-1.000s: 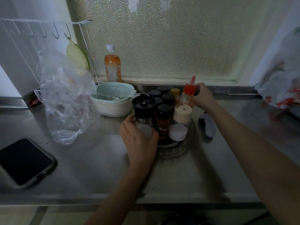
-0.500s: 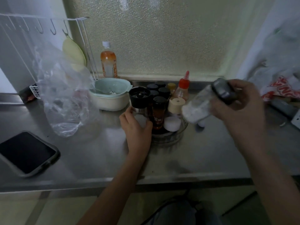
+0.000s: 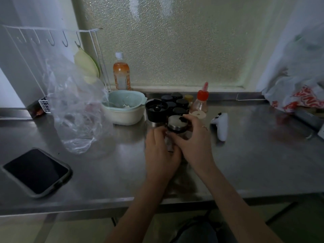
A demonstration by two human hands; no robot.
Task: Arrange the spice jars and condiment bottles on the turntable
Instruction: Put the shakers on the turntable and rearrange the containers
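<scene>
Several black-capped spice jars (image 3: 175, 104) crowd the turntable, which my hands hide. A tall black-topped grinder (image 3: 156, 111) stands at its left. A red-capped squeeze bottle (image 3: 201, 100) and a white-lidded jar (image 3: 198, 114) stand at the right. My right hand (image 3: 192, 142) holds a silver-lidded salt jar (image 3: 177, 124) upright at the turntable's front. My left hand (image 3: 159, 151) wraps its fingers around the same jar's lower body from the left.
A mint bowl (image 3: 124, 107) and a clear plastic bag (image 3: 75, 109) sit to the left, an orange drink bottle (image 3: 121, 74) behind. A phone (image 3: 35, 171) lies front left. A white controller (image 3: 221, 125) lies right of the turntable, bags (image 3: 298, 92) far right.
My right hand carried the silver-lidded jar from mid-air at the right down to the turntable's front and turned it upright. My left hand left the grinder and closed on this jar.
</scene>
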